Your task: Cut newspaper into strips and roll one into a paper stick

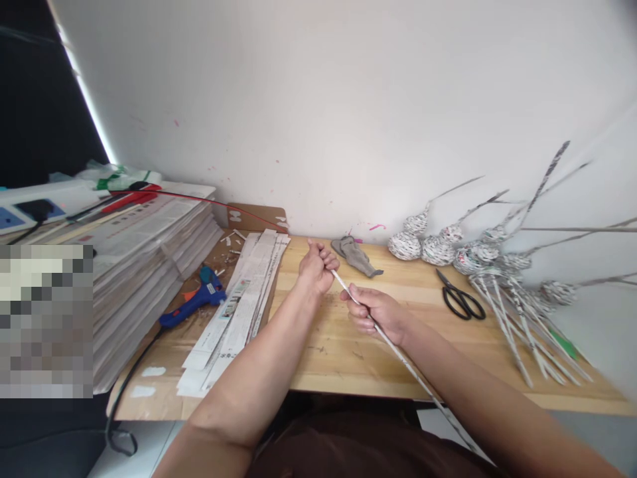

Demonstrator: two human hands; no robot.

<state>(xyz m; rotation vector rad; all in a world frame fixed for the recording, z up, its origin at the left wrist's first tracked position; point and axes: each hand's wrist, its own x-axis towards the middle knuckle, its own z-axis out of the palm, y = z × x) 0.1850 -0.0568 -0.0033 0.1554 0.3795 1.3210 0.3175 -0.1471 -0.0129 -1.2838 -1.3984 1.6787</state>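
Note:
A long thin rolled paper stick (412,372) slants from the middle of the table down past the front edge at the lower right. Its upper end is in my left hand (318,265), whose fingers are curled around it and hide the tip. A little lower, my right hand (373,312) is closed on the same stick, thumb on top. Just beyond my hands lies a crumpled grey cloth (355,255). To the left of my left forearm are stacked long strips of newspaper (243,305).
A blue glue gun (194,302) with a black cord lies on cardboard at the left, beside a tall paper stack (149,265). Black-handled scissors (460,302) rest at right. Woven paper gourd shapes (438,249) and several paper sticks (527,332) line the wall side.

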